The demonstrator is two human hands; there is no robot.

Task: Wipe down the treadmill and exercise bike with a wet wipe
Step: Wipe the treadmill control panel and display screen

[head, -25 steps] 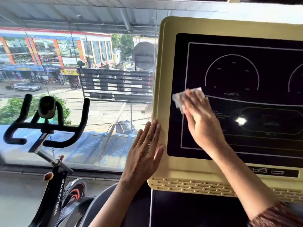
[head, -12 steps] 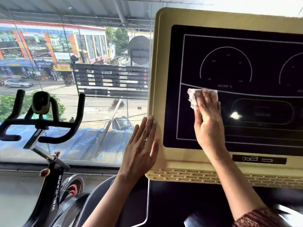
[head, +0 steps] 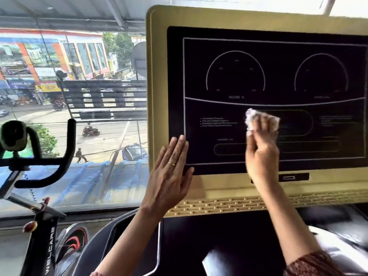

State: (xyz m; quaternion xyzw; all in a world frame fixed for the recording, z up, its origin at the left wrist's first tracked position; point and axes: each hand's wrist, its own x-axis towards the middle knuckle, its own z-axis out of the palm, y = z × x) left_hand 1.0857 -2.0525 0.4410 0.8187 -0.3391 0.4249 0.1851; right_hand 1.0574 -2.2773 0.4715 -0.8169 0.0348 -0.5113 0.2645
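Note:
The treadmill console (head: 157, 76) is a beige frame around a black display panel (head: 235, 76) with white dial outlines. My right hand (head: 260, 154) presses a crumpled white wet wipe (head: 250, 118) flat against the panel's lower middle, fingers stretched over it; the wipe shows on both sides of the fingertips. My left hand (head: 169, 176) lies flat with straight fingers on the console's lower left corner, across frame and panel edge. The black exercise bike (head: 43, 246) stands at the left, its handlebars (head: 65, 156) raised before the window.
A large window (head: 89, 116) fills the left side, with a street and buildings beyond it. Below the console are a vented beige strip (head: 219, 204) and a dark glossy tray surface (head: 199, 236). A grey floor ledge runs under the window by the bike.
My right hand has slid the wipe rightward across the black panel, from its left edge to the lower middle. My left hand stays at the console's lower left corner.

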